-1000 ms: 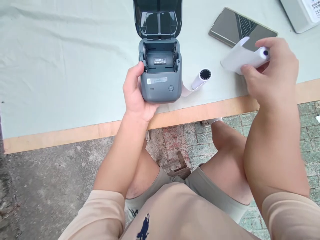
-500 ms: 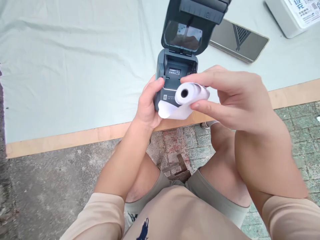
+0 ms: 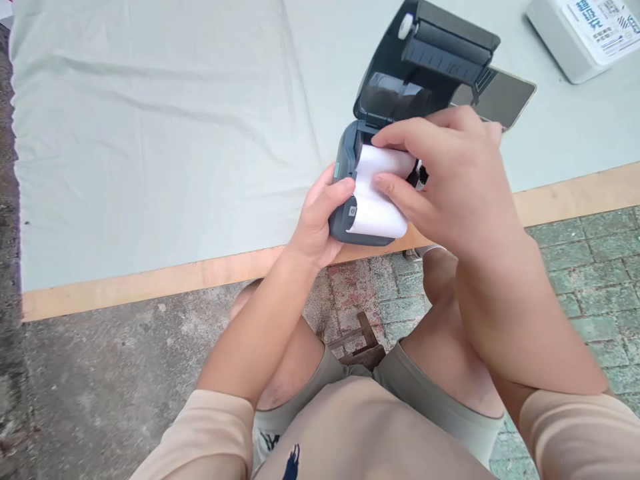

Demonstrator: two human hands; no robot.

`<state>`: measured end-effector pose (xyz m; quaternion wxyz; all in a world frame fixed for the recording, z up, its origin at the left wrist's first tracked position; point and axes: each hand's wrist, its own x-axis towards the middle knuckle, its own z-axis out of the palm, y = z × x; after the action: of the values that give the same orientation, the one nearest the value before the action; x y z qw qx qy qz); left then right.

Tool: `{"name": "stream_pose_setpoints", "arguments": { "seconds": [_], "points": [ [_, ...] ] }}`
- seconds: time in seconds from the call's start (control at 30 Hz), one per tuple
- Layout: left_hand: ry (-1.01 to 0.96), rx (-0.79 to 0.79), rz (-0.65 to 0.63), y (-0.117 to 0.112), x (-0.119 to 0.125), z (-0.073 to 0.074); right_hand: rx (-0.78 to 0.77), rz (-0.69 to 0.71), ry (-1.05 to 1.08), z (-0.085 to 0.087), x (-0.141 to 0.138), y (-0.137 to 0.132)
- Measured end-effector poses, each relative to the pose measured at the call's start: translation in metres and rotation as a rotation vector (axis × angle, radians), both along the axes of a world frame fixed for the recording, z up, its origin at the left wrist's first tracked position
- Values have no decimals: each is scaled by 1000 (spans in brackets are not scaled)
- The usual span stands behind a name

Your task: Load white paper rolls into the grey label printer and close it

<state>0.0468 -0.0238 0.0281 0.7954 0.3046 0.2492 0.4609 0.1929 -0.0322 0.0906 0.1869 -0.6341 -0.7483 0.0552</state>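
My left hand (image 3: 320,217) is closed round the left side of a dark portable label printer (image 3: 344,223), its thumb on the printer's edge. The printer's lid (image 3: 400,87) is flipped up, showing a roller under its far edge. Inside the compartment lies a white paper roll (image 3: 385,163), and its loose end hangs over the front of the printer. My right hand (image 3: 445,173) has its thumb and fingers on the roll from the right, covering that side of the compartment.
Beyond the lid a phone (image 3: 507,100) lies on the pale cloth (image 3: 175,147), partly covered by the lid and my right hand. A white box (image 3: 575,47) with a printed label stands at the far right. The table's wooden edge (image 3: 150,283) runs in front of my body.
The paper roll has gone from above the printer's front down into its compartment, with my right hand. The printer and my left hand have shifted right in view.
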Motion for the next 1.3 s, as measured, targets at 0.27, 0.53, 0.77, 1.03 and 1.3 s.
{"name": "stream_pose_setpoints", "arguments": {
  "seconds": [0.27, 0.53, 0.77, 1.03, 1.3],
  "points": [
    [-16, 47, 24, 2, -6, 1, 154, 248, 57, -2, 7, -8],
    [87, 95, -37, -1, -3, -2, 373, 124, 618, -6, 16, 0],
    [9, 24, -109, -3, 3, 6, 222, 86, 665, -7, 13, 0],
    [86, -5, 27, -3, 0, -3, -115, 292, 521, -7, 15, -3],
    [219, -55, 106, 0, 4, 3, -137, 240, 542, -5, 10, -3]
  ]
}}
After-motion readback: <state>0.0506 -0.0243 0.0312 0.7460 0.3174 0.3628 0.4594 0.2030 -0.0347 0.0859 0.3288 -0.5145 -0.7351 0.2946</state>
